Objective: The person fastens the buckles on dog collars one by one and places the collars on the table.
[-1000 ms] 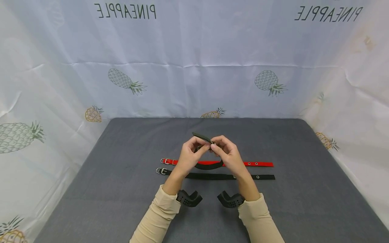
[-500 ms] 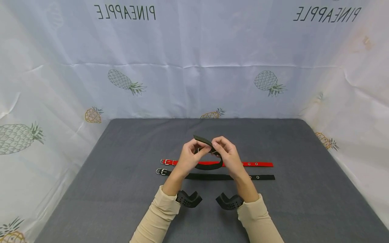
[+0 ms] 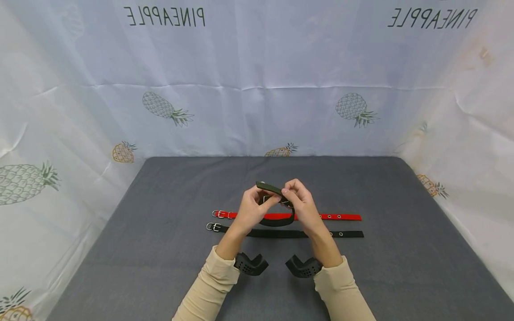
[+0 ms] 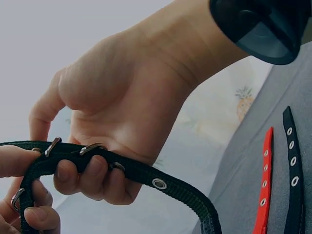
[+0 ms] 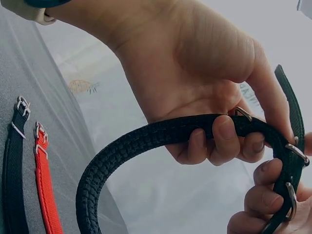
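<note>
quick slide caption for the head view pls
Left hand and right hand hold a looped dark green collar above a red collar and a black collar on a gray tabletop.

Dark green woven collar (image 3: 268, 188) curving into loop, hanging in air, being gripped by left hand (image 3: 254, 208) and right hand (image 3: 302, 206). Silver metal fittings (image 5: 298, 153) clustering where strap is overlapping; round metal-rimmed holes (image 4: 159, 184) showing along it. Flat free end (image 5: 290, 97) sticking out past fittings; lower stretch (image 3: 278, 222) sagging in smooth bend.
</note>
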{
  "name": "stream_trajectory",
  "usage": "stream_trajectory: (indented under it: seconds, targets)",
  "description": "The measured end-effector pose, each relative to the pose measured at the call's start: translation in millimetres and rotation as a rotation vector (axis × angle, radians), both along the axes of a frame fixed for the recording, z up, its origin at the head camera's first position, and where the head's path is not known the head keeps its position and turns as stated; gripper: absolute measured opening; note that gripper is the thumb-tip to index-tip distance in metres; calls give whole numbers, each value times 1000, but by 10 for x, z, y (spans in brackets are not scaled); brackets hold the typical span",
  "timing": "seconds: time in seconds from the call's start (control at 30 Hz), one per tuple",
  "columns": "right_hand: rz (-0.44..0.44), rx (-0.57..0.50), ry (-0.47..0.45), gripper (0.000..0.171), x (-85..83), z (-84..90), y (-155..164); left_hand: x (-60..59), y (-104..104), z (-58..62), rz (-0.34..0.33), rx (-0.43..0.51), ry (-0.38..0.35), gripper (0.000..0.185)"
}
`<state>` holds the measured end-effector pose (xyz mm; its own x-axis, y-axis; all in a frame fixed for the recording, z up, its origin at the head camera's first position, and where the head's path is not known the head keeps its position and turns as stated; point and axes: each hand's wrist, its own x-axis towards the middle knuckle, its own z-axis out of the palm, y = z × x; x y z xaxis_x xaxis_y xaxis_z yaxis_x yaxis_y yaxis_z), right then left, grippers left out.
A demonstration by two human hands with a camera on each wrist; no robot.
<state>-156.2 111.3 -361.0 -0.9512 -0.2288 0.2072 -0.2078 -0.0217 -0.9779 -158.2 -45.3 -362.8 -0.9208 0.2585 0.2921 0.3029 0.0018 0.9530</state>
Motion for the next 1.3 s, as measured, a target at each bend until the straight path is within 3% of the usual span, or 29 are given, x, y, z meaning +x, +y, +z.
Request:
stream_trajectory:
  seconds: [0.4,0.7,0.97,1.2,1.3]
  targets:
    - [-27,-47,16,9,-8,30,20,-2,1,-11,-3,4,90,18]
    - [17,-150,-30,13,-11,62,84,-34,-48,-18,-57,7,93,24]
    - [-7,-248,-62,18,-1,80,137,-68,-108,-47,-90,-4,98,36]
    - [-27,-240,-58,16,-5,80,144,-95,-120,-69,-92,-20,80,34]
    - [-19,-190,-41,17,-11,77,159,-97,-122,-71,-94,-30,95,32]
